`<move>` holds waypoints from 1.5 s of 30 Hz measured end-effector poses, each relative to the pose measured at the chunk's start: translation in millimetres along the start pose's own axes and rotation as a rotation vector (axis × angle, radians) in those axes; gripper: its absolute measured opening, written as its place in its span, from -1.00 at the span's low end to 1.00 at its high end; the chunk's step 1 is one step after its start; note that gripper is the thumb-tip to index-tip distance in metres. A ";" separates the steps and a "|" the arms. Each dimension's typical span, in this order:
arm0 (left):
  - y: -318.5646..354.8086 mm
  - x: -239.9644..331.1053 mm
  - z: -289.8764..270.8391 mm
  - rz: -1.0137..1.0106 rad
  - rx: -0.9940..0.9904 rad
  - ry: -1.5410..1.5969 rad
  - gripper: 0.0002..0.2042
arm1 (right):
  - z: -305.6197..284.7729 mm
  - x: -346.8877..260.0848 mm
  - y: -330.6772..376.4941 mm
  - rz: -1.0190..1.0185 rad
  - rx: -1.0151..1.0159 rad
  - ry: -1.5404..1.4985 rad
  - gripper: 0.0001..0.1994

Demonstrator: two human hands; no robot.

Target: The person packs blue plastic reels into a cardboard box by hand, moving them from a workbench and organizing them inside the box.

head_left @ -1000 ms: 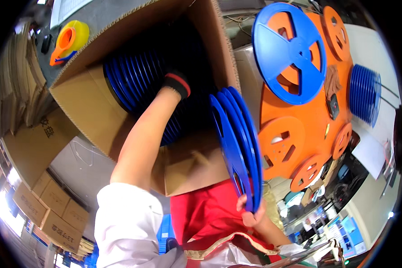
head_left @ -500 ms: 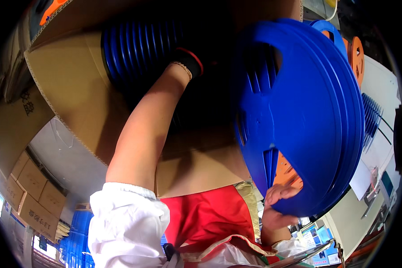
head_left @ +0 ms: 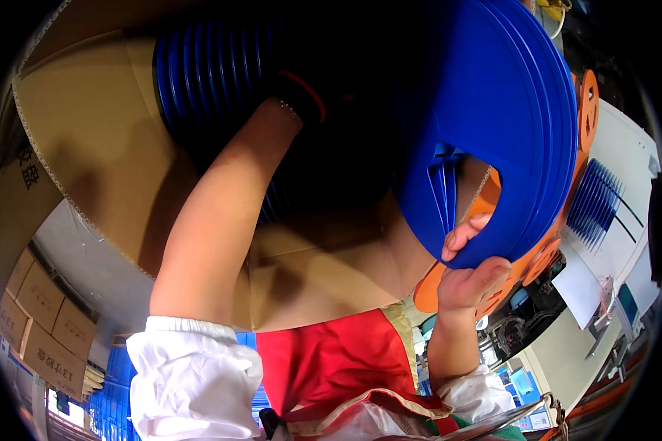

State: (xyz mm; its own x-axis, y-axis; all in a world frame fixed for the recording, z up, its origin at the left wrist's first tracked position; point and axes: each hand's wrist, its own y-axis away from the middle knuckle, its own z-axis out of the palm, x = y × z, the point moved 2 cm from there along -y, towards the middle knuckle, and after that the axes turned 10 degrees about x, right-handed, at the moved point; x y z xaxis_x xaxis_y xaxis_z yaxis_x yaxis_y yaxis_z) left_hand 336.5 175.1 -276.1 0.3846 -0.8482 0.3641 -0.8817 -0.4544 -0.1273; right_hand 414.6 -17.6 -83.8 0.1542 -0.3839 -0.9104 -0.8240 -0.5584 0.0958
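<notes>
One stack of blue reels (head_left: 493,125) is gripped at its lower rim by the right hand (head_left: 471,279), now closer than before; the left hand's (head_left: 301,92) grip cannot be told inside the cardboard box (head_left: 88,154).

upright blue reels (head_left: 493,125), boxed blue reels (head_left: 206,81)

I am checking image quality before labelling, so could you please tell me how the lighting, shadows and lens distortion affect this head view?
Head view: strong fisheye bending with a black rim; the cardboard box interior is in deep shadow, hiding the left hand among the stacked blue reels; the blue reels gripped by the right hand loom large, well lit and sharp; the white table at right looks bright.
</notes>
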 end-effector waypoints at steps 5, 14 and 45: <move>5.1 3.6 1.4 -0.020 0.020 -0.161 -0.53 | 5.5 5.9 -8.2 0.048 -0.007 -0.029 -0.22; 9.3 1.6 6.7 0.058 0.096 -0.172 -0.53 | 24.2 22.0 -14.2 -0.022 -0.086 -0.080 -0.31; 15.0 -4.6 -28.6 -0.024 0.043 -0.053 -0.52 | 7.7 -1.5 12.8 -0.569 -0.108 0.392 -0.60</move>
State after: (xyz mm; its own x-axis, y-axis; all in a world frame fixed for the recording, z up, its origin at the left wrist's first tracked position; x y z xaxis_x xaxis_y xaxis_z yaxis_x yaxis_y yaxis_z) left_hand 313.7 179.9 -253.3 0.4201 -0.8500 0.3178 -0.8602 -0.4846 -0.1590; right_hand 399.6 -18.5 -84.3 0.7479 -0.2359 -0.6204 -0.5010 -0.8138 -0.2945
